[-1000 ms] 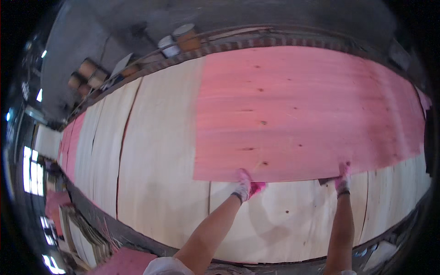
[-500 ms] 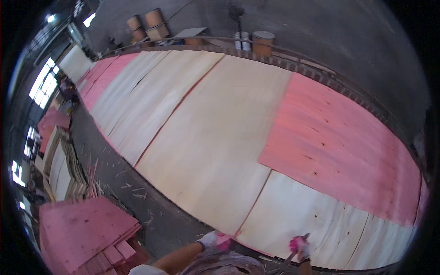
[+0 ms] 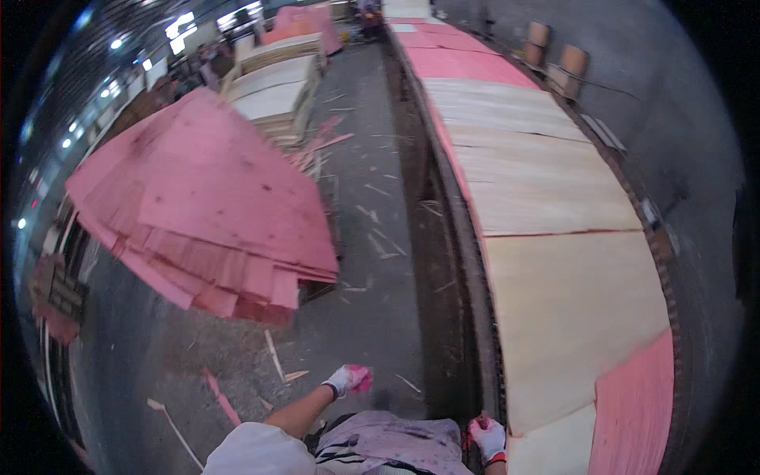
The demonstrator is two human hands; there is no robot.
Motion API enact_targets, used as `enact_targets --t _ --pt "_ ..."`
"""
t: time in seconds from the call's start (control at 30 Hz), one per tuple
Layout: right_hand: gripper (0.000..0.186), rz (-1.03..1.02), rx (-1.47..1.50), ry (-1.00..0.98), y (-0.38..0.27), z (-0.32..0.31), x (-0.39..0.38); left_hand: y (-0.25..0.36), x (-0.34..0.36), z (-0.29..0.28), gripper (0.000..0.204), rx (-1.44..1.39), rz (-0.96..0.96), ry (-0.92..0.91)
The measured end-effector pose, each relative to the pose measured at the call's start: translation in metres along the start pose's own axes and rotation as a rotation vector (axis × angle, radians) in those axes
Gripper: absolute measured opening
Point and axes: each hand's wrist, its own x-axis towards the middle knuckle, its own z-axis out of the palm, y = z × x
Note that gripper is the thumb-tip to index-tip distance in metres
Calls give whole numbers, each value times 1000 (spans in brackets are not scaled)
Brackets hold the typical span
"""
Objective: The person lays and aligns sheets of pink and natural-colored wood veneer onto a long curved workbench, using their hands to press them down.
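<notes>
My left hand (image 3: 348,380), in a white glove with pink palm and fingers, hangs over the dark floor with its fingers loosely apart and nothing visible in it. My right hand (image 3: 484,435), gloved alike, is closed on a dark hand tool (image 3: 480,419), mostly hidden, beside the long bed's near left edge. On that bed lie pale veneer sheets (image 3: 574,293) and pink sheets (image 3: 633,396). A pile of pink sheets (image 3: 206,190) stands at my left, splayed at its front.
Stacks of pale sheets (image 3: 269,87) and more pink sheets (image 3: 305,24) line the aisle (image 3: 372,206), which has scattered wood strips. Cylindrical brown containers (image 3: 571,67) stand by the wall behind the bed. Distant figures are blurred at the aisle's far end.
My hands left the pink sheet's edge and dropped near my body. The view has swung left along the aisle, putting the bed on the right and the pink pile ahead-left.
</notes>
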Motion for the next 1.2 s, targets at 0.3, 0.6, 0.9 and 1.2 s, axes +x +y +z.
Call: enact_targets --t 0.3,0.6,0.9,1.2 --pt "17 208 20 -113 -1 66 70 -58 40 -149 34 -507 -91 245" --pt "26 487 -386 -213 78 87 187 -30 101 -307 70 -872 104 809" --pt "43 501 -37 -119 -108 161 372 -11 85 -501 24 -1092 199 1237" --pt "14 -45 327 -302 -399 303 457 -28 96 -615 64 -1162 73 1036"
